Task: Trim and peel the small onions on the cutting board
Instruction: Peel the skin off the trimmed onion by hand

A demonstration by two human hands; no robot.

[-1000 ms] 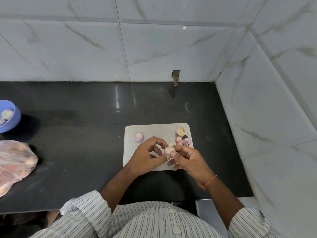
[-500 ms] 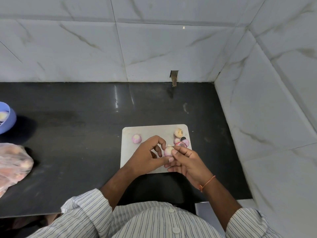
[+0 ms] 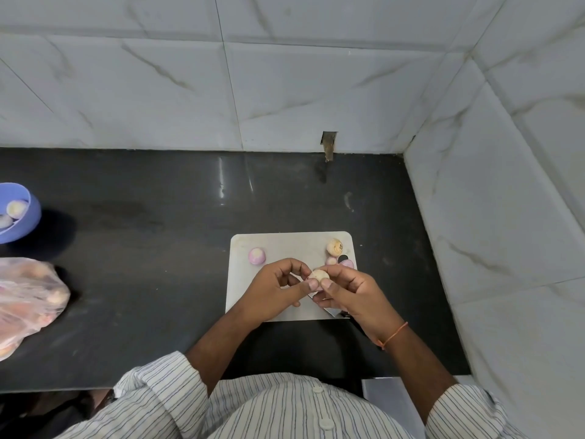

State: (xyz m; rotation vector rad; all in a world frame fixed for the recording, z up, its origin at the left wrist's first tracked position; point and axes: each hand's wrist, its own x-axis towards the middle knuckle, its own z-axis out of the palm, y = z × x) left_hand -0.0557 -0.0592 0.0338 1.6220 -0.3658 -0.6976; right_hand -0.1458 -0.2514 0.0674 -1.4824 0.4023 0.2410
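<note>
Pinching one small onion point(image 3: 318, 275) between them, the left hand point(image 3: 274, 288) and right hand point(image 3: 351, 291) hover above the cutting board point(image 3: 278, 245) on the dark counter point(image 3: 158, 248). A peeled onion point(image 3: 256, 256) lies at the board's far left, an unpeeled onion point(image 3: 334, 247) far right, a knife blade point(image 3: 334, 312) under the right hand.

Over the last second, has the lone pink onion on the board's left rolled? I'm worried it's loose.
No. The pink onion sits at the same spot near the cutting board's far-left corner.
</note>
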